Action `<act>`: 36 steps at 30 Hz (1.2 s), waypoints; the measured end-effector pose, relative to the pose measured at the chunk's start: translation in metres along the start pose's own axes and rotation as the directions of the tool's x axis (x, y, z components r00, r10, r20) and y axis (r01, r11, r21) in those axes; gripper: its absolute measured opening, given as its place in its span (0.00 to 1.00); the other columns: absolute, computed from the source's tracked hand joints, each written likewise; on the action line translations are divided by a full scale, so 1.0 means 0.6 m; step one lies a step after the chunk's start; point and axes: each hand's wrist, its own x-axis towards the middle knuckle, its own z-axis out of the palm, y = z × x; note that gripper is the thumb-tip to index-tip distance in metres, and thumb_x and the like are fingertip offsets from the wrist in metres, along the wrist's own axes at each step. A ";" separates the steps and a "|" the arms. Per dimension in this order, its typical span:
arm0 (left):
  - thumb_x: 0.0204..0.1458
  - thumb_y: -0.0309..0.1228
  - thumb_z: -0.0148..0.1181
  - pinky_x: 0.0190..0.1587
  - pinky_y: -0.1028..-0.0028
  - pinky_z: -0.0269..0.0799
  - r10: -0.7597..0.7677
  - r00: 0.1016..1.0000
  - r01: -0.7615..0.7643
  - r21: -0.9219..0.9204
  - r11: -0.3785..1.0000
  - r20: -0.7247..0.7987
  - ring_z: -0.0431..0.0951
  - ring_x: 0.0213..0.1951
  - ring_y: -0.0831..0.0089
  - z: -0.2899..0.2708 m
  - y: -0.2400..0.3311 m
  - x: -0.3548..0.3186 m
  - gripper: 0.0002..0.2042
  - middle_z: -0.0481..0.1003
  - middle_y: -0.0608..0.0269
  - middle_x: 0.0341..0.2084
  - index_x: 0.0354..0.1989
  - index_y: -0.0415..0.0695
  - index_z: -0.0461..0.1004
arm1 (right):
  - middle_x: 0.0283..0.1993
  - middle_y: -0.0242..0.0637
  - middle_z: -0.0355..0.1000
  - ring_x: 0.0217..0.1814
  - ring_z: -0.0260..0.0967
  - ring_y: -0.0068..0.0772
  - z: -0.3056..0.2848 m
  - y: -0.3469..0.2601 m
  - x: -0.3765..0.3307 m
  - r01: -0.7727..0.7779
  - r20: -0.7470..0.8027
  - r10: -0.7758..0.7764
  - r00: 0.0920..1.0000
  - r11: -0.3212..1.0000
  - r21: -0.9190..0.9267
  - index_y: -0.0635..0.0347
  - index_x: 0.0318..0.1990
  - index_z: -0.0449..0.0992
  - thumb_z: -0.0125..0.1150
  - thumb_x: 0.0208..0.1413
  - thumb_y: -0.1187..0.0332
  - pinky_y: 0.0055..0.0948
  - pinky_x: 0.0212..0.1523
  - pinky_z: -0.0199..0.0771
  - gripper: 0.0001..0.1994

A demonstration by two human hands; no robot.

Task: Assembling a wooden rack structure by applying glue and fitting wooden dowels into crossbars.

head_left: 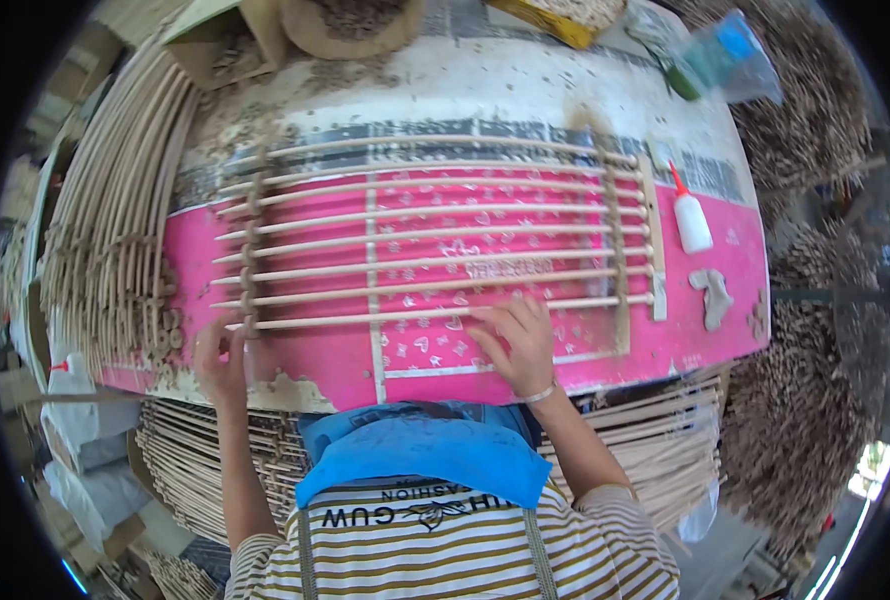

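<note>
Several slim pale wooden rods lie side by side across two notched strips, the left strip (249, 240) and the right strip (615, 235). At the left end of the nearest wooden rod (405, 317), my left hand (221, 362) has its thumb and finger closed around the tip. Farther along the same rod, my right hand (521, 345) rests its fingertips on the wood, thumb apart and lower. A flat upright strip (654, 240) stands against the rods' right ends.
A white glue bottle (693, 222) with a red nozzle and a grey cloth-like piece (712, 299) lie at right on the pink tabletop (700, 345). Long rods (115, 200) are stacked at left. Boxes of small pieces (233, 50) stand at the back, and stick bundles (800, 400) at right.
</note>
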 end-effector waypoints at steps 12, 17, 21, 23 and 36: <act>0.57 0.25 0.64 0.53 0.58 0.75 0.468 0.878 -0.447 -0.179 0.877 0.102 0.79 0.50 0.55 0.136 0.185 0.215 0.15 0.79 0.56 0.47 0.53 0.47 0.80 | 0.34 0.42 0.77 0.33 0.73 0.41 0.003 -0.012 -0.077 -0.335 0.011 0.347 0.938 0.899 0.283 0.64 0.41 0.83 0.66 0.60 0.76 0.36 0.36 0.71 0.04; 0.54 0.31 0.66 0.65 0.57 0.69 0.590 0.778 -0.566 -0.165 0.808 0.218 0.75 0.61 0.55 0.269 0.215 0.316 0.16 0.77 0.57 0.57 0.53 0.52 0.80 | 0.29 0.39 0.72 0.29 0.68 0.38 0.009 -0.009 -0.080 -0.290 -0.022 0.307 0.951 0.917 0.272 0.61 0.41 0.83 0.66 0.59 0.76 0.35 0.32 0.66 0.04; 0.50 0.35 0.70 0.69 0.54 0.64 0.547 0.714 -0.525 -0.183 0.831 0.438 0.72 0.65 0.54 0.292 0.195 0.355 0.17 0.75 0.55 0.61 0.50 0.54 0.80 | 0.27 0.39 0.70 0.28 0.67 0.37 0.011 -0.010 -0.079 -0.271 -0.002 0.281 0.960 0.929 0.251 0.60 0.41 0.84 0.66 0.60 0.76 0.34 0.31 0.64 0.04; 0.49 0.35 0.70 0.69 0.54 0.63 0.542 0.710 -0.530 -0.167 0.832 0.449 0.72 0.65 0.54 0.295 0.191 0.361 0.17 0.74 0.55 0.62 0.50 0.55 0.81 | 0.27 0.39 0.70 0.28 0.67 0.37 0.011 -0.008 -0.079 -0.277 -0.004 0.287 0.958 0.929 0.248 0.60 0.41 0.84 0.66 0.60 0.76 0.34 0.31 0.64 0.04; 0.50 0.32 0.67 0.54 0.57 0.73 0.604 0.688 -0.518 -0.311 0.797 0.403 0.77 0.52 0.59 0.332 0.170 0.383 0.06 0.75 0.62 0.45 0.37 0.53 0.82 | 0.32 0.41 0.76 0.32 0.70 0.44 0.015 0.006 -0.086 -0.227 0.048 0.221 0.974 0.951 0.211 0.60 0.41 0.84 0.65 0.63 0.72 0.39 0.36 0.67 0.04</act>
